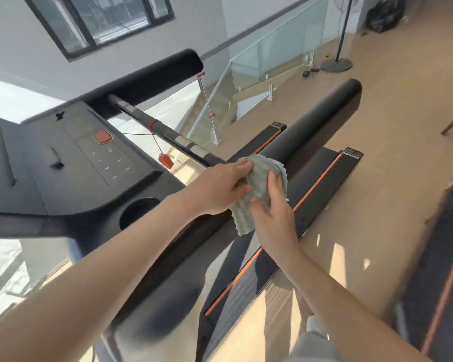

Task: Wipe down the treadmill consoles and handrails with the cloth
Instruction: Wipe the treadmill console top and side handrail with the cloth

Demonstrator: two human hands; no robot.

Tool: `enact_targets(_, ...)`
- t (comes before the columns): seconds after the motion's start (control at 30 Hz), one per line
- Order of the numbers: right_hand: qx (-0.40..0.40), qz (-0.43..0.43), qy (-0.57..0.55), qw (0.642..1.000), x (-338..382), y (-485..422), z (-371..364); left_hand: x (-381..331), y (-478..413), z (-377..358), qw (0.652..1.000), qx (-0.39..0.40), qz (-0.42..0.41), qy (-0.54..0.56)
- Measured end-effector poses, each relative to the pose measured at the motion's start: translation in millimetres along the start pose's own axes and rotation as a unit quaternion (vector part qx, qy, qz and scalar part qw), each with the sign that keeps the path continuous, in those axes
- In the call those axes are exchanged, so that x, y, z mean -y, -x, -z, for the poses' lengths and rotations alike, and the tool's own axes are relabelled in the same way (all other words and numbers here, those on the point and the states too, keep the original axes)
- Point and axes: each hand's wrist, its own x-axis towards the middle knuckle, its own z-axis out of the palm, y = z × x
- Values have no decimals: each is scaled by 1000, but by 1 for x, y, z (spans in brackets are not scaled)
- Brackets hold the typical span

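A green ribbed cloth (258, 184) is draped over the near black padded handrail (322, 121) of the treadmill. My left hand (220, 186) grips the cloth's left side against the rail. My right hand (272, 205) holds the cloth from the right, thumb and fingers pinching its folds. The dark console (71, 158) with a red stop button (103, 137) and touch keys lies to the left. The far handrail (154, 74) runs behind it.
A red safety clip (165, 161) hangs on a cord from the crossbar (168, 131). A cup holder (136, 212) sits at the console's edge. The treadmill belt (311, 194) lies below. A second treadmill (442, 270) stands right. A glass stair railing (272, 48) is behind.
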Motion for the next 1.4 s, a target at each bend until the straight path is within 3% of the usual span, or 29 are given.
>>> enact_targets(0.27,-93,-20,-46,994,-14,-84,44,-18,-98,-2,999,8,-2,-35)
enact_targets(0.8,-36,-20,9,999,-65,-239,168,-58,-292,1,1000,-24,4,-12)
enact_targets(1.1,-50,-54,-4,997,-83,-316,221,-71,-383,5,999,-30,-23,1)
enact_targets(1.23,-50,-75,-63,994,-97,-348,239,-75,-423,9,999,-25,-35,26)
enact_targets(1.4,0,-115,-208,971,-118,-379,263,-80,-463,13,990,-1,29,136)
